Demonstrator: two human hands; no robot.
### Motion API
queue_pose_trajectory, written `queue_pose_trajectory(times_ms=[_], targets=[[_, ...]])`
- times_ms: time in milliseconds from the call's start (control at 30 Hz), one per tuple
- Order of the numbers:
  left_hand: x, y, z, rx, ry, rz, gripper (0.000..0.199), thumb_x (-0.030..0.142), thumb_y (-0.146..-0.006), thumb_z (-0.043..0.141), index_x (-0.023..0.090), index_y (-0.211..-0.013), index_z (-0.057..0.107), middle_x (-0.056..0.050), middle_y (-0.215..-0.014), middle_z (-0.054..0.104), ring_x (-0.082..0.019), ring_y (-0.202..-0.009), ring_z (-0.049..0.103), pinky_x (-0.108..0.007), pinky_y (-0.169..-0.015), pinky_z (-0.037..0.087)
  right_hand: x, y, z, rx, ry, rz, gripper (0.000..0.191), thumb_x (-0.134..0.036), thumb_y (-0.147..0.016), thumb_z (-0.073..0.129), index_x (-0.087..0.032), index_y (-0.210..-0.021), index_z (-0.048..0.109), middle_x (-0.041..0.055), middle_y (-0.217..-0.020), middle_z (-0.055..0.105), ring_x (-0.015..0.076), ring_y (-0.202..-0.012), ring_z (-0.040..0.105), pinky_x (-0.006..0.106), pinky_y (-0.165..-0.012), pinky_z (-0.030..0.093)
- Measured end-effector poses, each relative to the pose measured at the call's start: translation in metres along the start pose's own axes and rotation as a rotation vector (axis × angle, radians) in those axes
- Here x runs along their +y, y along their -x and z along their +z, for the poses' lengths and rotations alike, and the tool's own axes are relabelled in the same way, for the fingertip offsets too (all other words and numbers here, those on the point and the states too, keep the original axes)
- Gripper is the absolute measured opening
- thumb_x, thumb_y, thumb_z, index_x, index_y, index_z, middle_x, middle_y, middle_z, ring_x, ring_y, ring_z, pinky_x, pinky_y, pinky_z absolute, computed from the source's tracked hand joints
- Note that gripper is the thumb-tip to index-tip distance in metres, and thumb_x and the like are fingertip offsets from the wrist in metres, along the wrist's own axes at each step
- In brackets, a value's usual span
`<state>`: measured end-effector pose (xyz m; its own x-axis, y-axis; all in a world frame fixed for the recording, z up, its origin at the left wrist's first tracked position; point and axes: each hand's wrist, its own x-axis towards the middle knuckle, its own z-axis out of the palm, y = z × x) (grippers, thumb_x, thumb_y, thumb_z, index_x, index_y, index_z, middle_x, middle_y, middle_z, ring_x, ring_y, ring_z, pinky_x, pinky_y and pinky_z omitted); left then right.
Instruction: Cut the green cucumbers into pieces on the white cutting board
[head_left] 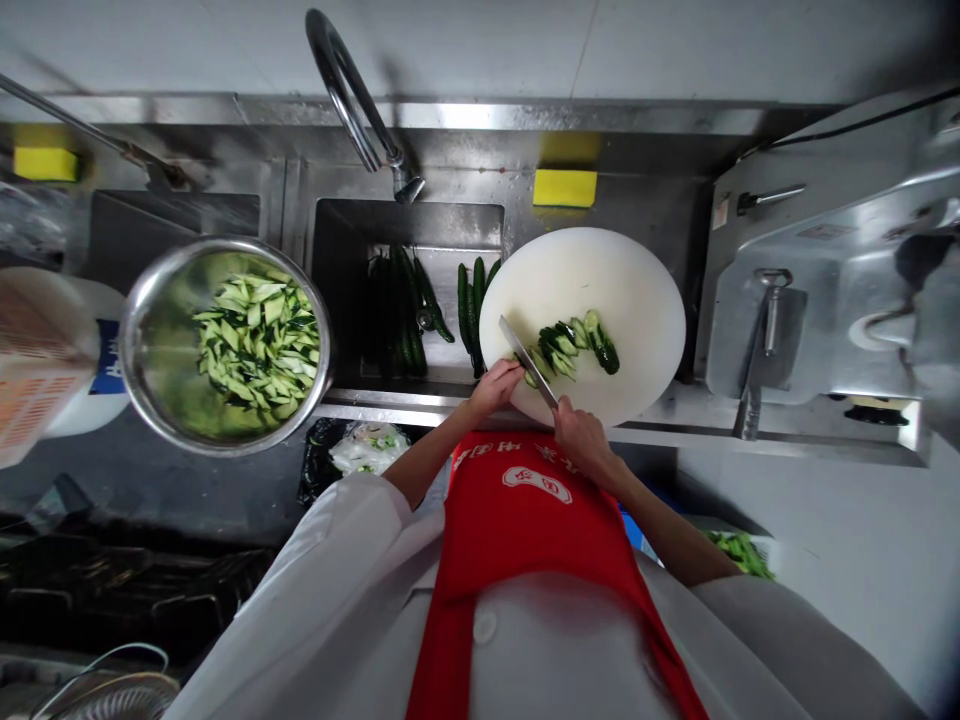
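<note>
Knife (529,362) lay slanting over white cutting board (637,270), handle clamped by right hand (583,437) fingers for firm control, it seemed. Left hand (496,386) fingers were beside blade, probably steadying cucumber pieces (559,346); pinching or pressing, could not tell. Pieces lay on board. Red apron (540,540) bore white Chinese characters (536,483), too small for reading.

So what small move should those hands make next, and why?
Probably another slice: the right hand grips the knife, its blade among cucumber pieces on the white board, and the left hand is close beside the blade, so its fingertips should perhaps stay tucked.
</note>
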<state>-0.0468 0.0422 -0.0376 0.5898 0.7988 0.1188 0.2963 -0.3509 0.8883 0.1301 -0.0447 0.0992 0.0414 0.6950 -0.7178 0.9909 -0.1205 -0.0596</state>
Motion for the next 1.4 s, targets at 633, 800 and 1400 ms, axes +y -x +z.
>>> queue_pose_trajectory(times_ms=[633,800,1400], targets=[[-0.008,0.002,0.002,0.015,-0.04,0.083,0.027,0.031,-0.099,0.044,0.02,-0.105,0.068,-0.011,-0.109,0.065,-0.019,-0.104,0.059,-0.039,-0.096,0.051,0.004,0.0,0.0,0.02,-0.037,-0.029,0.03,-0.032,-0.103,0.022,-0.015,-0.113,0.045,0.0132,-0.089,0.07,0.025,-0.084,0.069,0.029,-0.069,0.04],[-0.015,0.003,0.005,0.108,-0.082,0.182,0.024,0.028,-0.1,0.045,0.018,-0.104,0.067,-0.012,-0.105,0.066,-0.019,-0.103,0.06,-0.039,-0.094,0.052,0.002,-0.006,0.002,0.014,-0.038,-0.007,0.032,-0.033,-0.103,0.021,-0.015,-0.114,0.045,0.0135,-0.091,0.07,0.0242,-0.085,0.069,0.029,-0.071,0.04],[-0.015,-0.004,0.005,0.048,-0.225,0.246,0.026,0.024,-0.1,0.04,0.017,-0.105,0.065,-0.011,-0.102,0.065,-0.018,-0.099,0.061,-0.038,-0.09,0.054,-0.001,0.014,-0.007,0.019,-0.038,-0.016,0.034,-0.031,-0.104,0.019,-0.014,-0.114,0.046,0.0122,-0.087,0.07,0.0221,-0.081,0.069,0.028,-0.069,0.039]])
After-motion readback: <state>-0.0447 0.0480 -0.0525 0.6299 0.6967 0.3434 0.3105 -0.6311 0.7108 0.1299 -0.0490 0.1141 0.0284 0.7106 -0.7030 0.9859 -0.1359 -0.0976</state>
